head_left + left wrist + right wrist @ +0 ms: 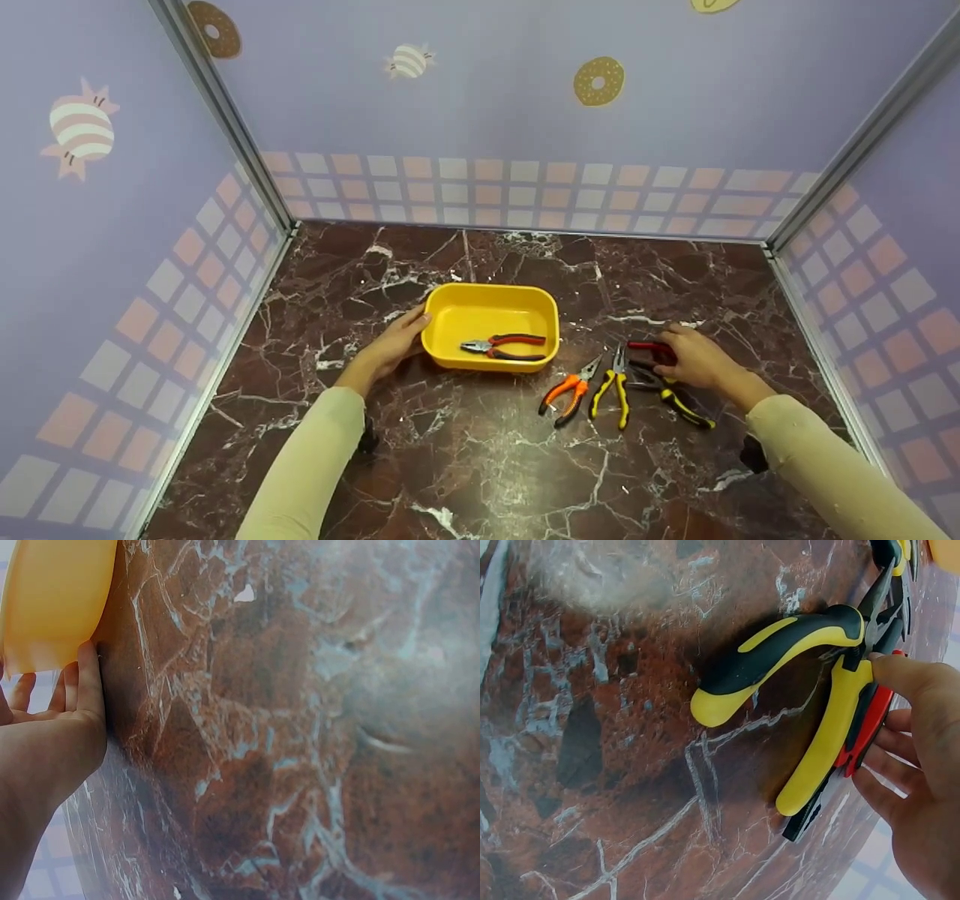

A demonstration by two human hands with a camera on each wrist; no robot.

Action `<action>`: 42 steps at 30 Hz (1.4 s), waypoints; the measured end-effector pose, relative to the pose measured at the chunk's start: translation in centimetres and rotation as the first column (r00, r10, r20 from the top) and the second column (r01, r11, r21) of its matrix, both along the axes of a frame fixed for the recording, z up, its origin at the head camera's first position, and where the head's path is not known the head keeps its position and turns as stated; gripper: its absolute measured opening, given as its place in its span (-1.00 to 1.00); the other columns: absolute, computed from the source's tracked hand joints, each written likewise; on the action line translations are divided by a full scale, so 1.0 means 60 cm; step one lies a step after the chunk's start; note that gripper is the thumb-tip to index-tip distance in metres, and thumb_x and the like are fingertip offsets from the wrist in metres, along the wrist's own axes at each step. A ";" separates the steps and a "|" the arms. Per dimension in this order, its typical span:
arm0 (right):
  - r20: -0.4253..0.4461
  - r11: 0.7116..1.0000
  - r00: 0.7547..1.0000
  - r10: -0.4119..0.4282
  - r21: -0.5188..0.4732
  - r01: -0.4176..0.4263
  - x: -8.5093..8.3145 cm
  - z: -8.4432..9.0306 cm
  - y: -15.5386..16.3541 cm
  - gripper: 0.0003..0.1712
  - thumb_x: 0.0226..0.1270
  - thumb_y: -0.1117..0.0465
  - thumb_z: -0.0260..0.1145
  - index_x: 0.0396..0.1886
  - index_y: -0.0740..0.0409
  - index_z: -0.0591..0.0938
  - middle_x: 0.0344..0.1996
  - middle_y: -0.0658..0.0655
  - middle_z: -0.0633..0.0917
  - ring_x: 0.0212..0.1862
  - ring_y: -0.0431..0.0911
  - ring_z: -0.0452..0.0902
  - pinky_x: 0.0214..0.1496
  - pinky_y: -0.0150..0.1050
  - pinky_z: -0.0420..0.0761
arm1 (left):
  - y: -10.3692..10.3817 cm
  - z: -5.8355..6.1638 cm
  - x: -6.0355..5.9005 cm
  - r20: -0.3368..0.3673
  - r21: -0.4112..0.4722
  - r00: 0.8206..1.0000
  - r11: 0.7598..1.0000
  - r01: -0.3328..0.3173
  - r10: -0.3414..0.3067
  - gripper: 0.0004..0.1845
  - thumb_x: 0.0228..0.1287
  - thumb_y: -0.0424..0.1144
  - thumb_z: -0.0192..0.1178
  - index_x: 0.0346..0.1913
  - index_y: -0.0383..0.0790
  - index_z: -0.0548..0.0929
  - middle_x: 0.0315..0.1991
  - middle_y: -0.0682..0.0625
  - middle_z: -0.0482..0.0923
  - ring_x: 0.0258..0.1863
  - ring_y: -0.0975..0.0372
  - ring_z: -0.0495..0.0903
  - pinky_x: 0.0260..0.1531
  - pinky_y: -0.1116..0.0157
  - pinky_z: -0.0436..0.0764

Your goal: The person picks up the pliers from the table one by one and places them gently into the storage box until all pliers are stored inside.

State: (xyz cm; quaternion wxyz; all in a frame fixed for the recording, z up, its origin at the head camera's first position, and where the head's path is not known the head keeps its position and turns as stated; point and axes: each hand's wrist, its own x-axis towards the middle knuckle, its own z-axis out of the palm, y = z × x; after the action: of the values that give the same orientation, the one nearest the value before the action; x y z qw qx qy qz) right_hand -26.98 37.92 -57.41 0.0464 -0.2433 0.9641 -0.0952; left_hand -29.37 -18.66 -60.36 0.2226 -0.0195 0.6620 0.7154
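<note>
A yellow tray (489, 364) stands mid-table with red-and-black pliers (504, 346) lying inside. My left hand (414, 324) rests flat against the tray's left wall (52, 600), fingers (88, 679) straight. To the right of the tray, my right hand (669, 352) pinches red-handled pliers (646, 346) on the table. In the right wrist view the thumb (904, 671) sits on top and the other fingers curl under the red handle (866, 727). Yellow-and-black pliers (780, 652) lie crossed over them, close against the hand.
Orange-handled pliers (566, 391) and yellow-handled long-nose pliers (616, 384) lie side by side between the tray and my right hand. The dark marble tabletop (480, 465) is walled on three sides by purple panels (480, 112).
</note>
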 end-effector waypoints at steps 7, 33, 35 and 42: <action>-0.005 1.000 1.000 -0.007 0.004 0.007 -0.005 -0.004 -0.001 -0.40 0.22 0.12 0.64 0.10 0.43 0.68 -0.13 0.26 0.64 -0.21 0.10 0.59 -0.16 0.16 0.65 | 0.001 -0.002 -0.002 -0.001 -0.001 1.000 1.000 -0.001 0.001 -0.31 0.77 -0.04 -0.07 0.74 -0.14 0.00 0.63 -0.24 0.19 0.54 -0.08 0.34 0.50 -0.01 0.41; 0.032 0.997 0.999 0.037 0.069 -0.039 -0.019 0.002 -0.027 -0.45 0.15 0.17 0.66 0.02 0.44 0.71 -0.11 0.34 0.67 -0.15 0.20 0.65 -0.04 0.21 0.69 | -0.003 -0.004 0.000 -0.002 0.005 1.000 1.000 0.001 -0.001 -0.32 0.77 -0.04 -0.07 0.74 -0.15 0.02 0.63 -0.24 0.21 0.51 -0.10 0.38 0.49 -0.01 0.42; 0.033 0.997 0.999 0.040 0.070 -0.042 -0.018 0.004 -0.027 -0.44 0.14 0.17 0.67 0.03 0.44 0.71 -0.10 0.34 0.68 -0.13 0.21 0.65 -0.03 0.22 0.68 | -0.001 -0.003 0.001 0.001 0.002 1.000 1.000 -0.001 0.001 -0.32 0.77 -0.04 -0.06 0.73 -0.15 0.03 0.63 -0.24 0.21 0.50 -0.10 0.39 0.48 -0.01 0.43; 0.034 0.998 0.999 0.028 0.061 -0.030 -0.020 0.005 -0.025 -0.41 0.13 0.19 0.68 0.06 0.47 0.70 -0.10 0.36 0.67 -0.13 0.22 0.65 -0.02 0.23 0.68 | 0.001 -0.002 0.001 -0.009 0.012 1.000 1.000 -0.003 0.003 -0.33 0.77 -0.05 -0.07 0.73 -0.17 0.03 0.61 -0.26 0.23 0.49 -0.12 0.41 0.49 -0.03 0.42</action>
State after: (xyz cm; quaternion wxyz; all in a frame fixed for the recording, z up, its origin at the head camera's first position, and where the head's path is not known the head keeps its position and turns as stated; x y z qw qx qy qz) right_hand -28.15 36.40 -57.08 0.0714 -0.2539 0.9621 -0.0688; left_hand -29.30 -18.61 -60.46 0.2188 -0.0162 0.6587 0.7197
